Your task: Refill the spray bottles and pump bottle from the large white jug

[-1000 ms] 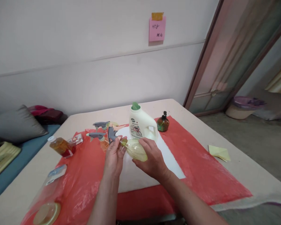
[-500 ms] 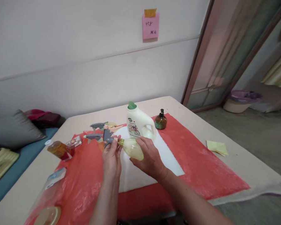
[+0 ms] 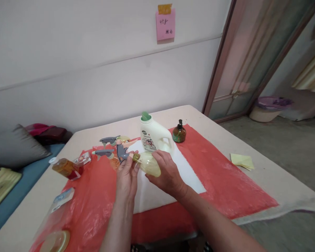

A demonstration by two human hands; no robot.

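My left hand (image 3: 127,171) is closed round the collar of a grey trigger spray head (image 3: 122,151). Its fingertips meet the neck of a translucent yellow bottle (image 3: 149,164), which lies tilted nearly sideways in the air. My right hand (image 3: 169,171) grips the bottle's body from the right. Whether the head is screwed on fully I cannot tell, as fingers hide the joint. Behind the hands stands a white detergent jug (image 3: 152,134) with a green spout. Just left of the spray head lie another grey-topped spray bottle (image 3: 105,153) and, farther back, one with a yellowish body (image 3: 110,140).
A dark pump bottle (image 3: 179,132) stands right of the jug. On the left, a bottle of amber liquid (image 3: 65,168) leans over, with a clear plastic container (image 3: 61,201) and a round lid (image 3: 55,241) nearer. Yellow paper notes (image 3: 242,161) lie right of the red sheet (image 3: 225,182).
The spray head and bottle neck have drawn slightly closer together between my hands. My view has shifted a little; the things on the table stay in place.
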